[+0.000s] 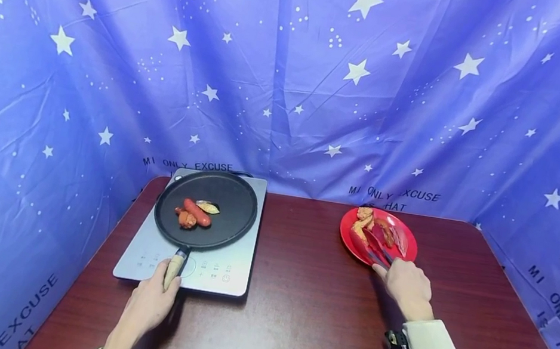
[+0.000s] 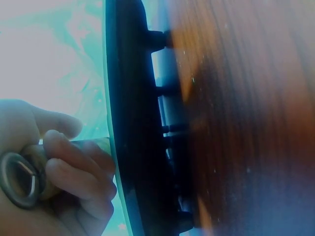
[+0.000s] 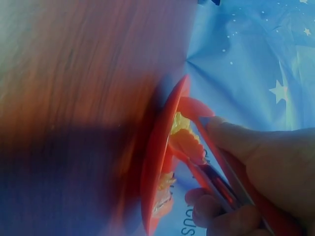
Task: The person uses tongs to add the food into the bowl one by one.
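Note:
A round black flat pan (image 1: 232, 203) sits on the induction cooker, its beige handle (image 1: 173, 266) gripped by my left hand (image 1: 152, 294). In the pan lie a red sausage (image 1: 197, 212), a reddish-brown piece (image 1: 187, 220) and a yellowish flat piece (image 1: 208, 207). Over at the red plate (image 1: 345, 232), my right hand (image 1: 408, 287) holds red tongs (image 1: 379, 257). The right wrist view has the tong tips on either side of a golden fried piece (image 3: 189, 141); whether they clamp it I cannot tell. A brown curved piece (image 1: 385, 232) and a pinkish strip (image 1: 400, 239) share the plate.
The silver induction cooker (image 1: 239, 265) stands on the left of the dark red wooden table (image 1: 296, 285); its front edge shows in the left wrist view. A blue star-patterned curtain (image 1: 299, 81) hangs behind and along both sides of the table.

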`<state>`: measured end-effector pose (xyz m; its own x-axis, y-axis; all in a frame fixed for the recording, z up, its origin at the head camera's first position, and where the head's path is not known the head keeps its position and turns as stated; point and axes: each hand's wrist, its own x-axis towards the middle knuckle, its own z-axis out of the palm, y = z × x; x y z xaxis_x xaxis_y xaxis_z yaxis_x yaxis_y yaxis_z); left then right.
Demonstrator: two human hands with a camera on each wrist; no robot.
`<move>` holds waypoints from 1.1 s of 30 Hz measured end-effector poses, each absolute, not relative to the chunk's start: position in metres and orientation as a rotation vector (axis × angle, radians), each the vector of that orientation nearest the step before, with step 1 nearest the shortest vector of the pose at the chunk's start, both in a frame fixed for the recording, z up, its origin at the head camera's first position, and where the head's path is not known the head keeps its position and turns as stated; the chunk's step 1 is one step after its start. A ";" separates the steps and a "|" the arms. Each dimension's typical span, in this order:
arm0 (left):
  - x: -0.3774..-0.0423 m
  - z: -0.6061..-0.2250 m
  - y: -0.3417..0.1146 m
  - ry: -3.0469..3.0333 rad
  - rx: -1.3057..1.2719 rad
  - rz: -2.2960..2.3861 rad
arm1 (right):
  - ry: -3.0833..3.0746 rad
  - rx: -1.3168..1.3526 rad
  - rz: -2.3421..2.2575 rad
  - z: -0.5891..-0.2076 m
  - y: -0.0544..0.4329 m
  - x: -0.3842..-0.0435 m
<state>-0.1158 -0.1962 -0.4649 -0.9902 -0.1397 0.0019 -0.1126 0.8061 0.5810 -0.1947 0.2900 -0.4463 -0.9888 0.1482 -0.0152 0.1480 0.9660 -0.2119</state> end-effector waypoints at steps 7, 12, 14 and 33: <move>-0.116 -0.464 -0.197 -2.926 0.185 -0.924 | -3.124 -0.213 0.352 -0.447 0.293 -0.192; -0.115 -0.463 -0.198 -2.922 0.183 -0.925 | -3.101 -0.166 0.370 -0.448 0.296 -0.188; -0.115 -0.463 -0.198 -2.925 0.188 -0.929 | -3.091 -0.153 0.376 -0.448 0.297 -0.186; -0.115 -0.466 -0.197 -2.915 0.178 -0.913 | -2.983 -0.115 0.368 -0.456 0.309 -0.170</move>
